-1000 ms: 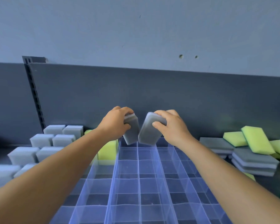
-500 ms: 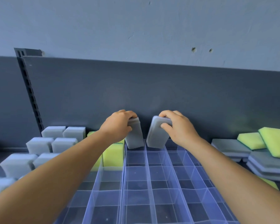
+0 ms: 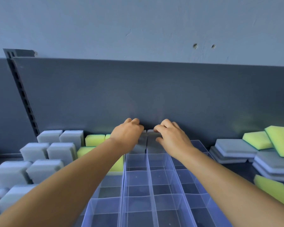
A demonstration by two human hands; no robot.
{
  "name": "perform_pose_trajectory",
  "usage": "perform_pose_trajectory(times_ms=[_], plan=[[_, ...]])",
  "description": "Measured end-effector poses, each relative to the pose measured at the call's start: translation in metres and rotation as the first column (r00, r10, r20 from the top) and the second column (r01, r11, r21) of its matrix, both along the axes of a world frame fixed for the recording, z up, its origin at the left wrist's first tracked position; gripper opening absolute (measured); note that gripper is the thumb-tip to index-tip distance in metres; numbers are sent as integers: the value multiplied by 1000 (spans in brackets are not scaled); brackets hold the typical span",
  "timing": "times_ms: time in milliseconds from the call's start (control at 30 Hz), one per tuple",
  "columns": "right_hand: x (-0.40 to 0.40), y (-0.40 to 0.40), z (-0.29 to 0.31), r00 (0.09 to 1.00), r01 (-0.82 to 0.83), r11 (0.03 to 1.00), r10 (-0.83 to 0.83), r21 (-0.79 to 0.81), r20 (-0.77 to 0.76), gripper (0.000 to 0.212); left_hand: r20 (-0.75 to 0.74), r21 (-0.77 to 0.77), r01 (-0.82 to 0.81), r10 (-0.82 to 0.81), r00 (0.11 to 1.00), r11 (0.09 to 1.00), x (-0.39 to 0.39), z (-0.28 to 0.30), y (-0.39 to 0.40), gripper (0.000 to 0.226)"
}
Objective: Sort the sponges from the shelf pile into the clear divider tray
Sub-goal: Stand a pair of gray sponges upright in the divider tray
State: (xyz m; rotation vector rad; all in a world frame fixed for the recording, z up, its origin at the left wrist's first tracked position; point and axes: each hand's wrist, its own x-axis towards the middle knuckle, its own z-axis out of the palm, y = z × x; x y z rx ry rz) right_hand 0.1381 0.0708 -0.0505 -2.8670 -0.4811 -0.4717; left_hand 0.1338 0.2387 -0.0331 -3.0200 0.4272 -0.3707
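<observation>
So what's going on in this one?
A person is filling a clear divider tray with sponges. The left hand and right hand each press a grey sponge, the left one and the right one, upright into neighbouring compartments at the tray's far end, side by side. Grey and yellow sponges already stand in rows at left; a loose pile waits at right.

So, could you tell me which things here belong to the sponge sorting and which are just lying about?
In the job:
- left hand and right hand, each pressing a grey sponge into the clear divider tray
- loose sponge pile at right
- upright sponges at left

Lying about:
- dark back panel
- slotted upright
</observation>
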Motion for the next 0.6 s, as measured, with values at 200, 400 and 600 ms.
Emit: perform_pose_trajectory(times_ms=[200,400,600], plan=[[-4,-3,4,999,-22,1000,21,-12,-44,33,-6,55,-45,45,999,997,-4,1,-5,24],[-25,-20,15,998,-24,999,25,27,-52,51,9,-44,-8,9,1000,999,-21,10,-22,29],[-61,-61,29,999,22,1000,-23,-15,-46,63,57,-45,120,-117,991,992,-45,18,-68,46]])
